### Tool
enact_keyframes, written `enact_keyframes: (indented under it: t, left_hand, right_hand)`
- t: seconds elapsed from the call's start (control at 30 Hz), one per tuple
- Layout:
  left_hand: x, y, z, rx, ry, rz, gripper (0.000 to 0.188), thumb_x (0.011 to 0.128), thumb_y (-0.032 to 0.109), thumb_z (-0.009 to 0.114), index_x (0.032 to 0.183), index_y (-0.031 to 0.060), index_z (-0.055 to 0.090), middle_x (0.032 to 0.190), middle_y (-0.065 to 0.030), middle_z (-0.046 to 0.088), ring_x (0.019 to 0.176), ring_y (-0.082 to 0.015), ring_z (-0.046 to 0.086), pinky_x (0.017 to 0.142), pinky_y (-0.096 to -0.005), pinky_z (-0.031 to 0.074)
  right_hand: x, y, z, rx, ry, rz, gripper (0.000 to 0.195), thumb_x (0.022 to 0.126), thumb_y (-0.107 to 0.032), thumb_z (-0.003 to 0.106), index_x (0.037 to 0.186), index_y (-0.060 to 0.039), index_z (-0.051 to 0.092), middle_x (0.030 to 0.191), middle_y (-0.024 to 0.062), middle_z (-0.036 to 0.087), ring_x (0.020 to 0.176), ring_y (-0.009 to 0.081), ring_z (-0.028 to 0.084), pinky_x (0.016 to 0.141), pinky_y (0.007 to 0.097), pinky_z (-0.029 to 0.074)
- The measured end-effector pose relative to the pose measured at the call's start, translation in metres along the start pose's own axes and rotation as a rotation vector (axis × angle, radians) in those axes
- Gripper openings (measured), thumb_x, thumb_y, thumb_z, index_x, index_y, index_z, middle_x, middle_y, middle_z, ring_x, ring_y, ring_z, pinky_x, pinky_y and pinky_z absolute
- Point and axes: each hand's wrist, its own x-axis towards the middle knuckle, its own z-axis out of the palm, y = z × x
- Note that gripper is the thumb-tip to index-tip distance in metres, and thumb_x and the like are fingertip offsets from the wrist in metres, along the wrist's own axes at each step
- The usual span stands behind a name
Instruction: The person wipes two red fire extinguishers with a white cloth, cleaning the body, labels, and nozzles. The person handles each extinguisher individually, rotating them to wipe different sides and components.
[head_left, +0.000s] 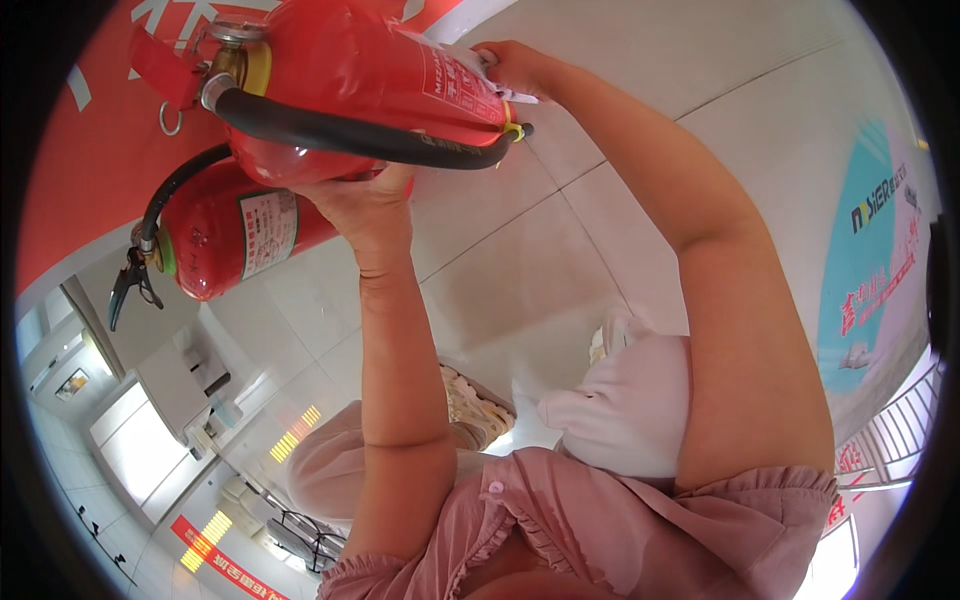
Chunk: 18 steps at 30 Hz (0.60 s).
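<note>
A red fire extinguisher (322, 82) with a black hose (337, 135) and a pressure gauge leans at a tilt in front of me. My left hand (367, 199) is under its body near the valve end, its fingers partly hidden behind the cylinder. Near the base, my right hand (517, 67) has a pale cloth (517, 94) bunched in its fingers, against the printed side. A metal ring pin (170, 118) hangs by the red handle (161, 67). Behind my left hand a second red extinguisher (206, 225) shows its paper label and black lever.
A red panel (90, 150) with white lettering rises behind the extinguishers. Grey floor tiles (517, 247) lie below, with my shoe (476, 405) on them. A turquoise printed surface (862, 262) stands at the right, a metal rack (904, 427) below it.
</note>
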Motion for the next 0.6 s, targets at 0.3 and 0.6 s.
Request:
enact_keyframes:
  t: [0.3, 0.6]
  left_hand:
    - [-0.002, 0.004, 0.002, -0.036, 0.044, -0.083, 0.105, 0.065, 0.009, 0.092, 0.144, 0.0077, 0.024, 0.138, -0.0087, 0.043, 0.119, -0.0205, 0.05, 0.101, -0.0318, 0.045]
    - [-0.002, 0.005, 0.004, -0.081, 0.067, -0.098, 0.106, 0.065, 0.002, 0.089, 0.145, 0.009, 0.02, 0.142, -0.0112, 0.039, 0.125, -0.0231, 0.046, 0.106, -0.0373, 0.045]
  right_hand:
    - [-0.002, 0.056, 0.013, -0.331, 0.316, -0.135, 0.028, 0.086, -0.016, 0.059, 0.111, -0.01, 0.069, 0.102, 0.0197, 0.07, 0.094, 0.0346, 0.068, 0.082, 0.0398, 0.054]
    - [-0.026, 0.017, -0.01, -0.541, 0.114, 0.171, 0.022, 0.077, -0.01, 0.059, 0.096, -0.0096, 0.07, 0.091, 0.0146, 0.069, 0.087, 0.0298, 0.066, 0.076, 0.0388, 0.054]
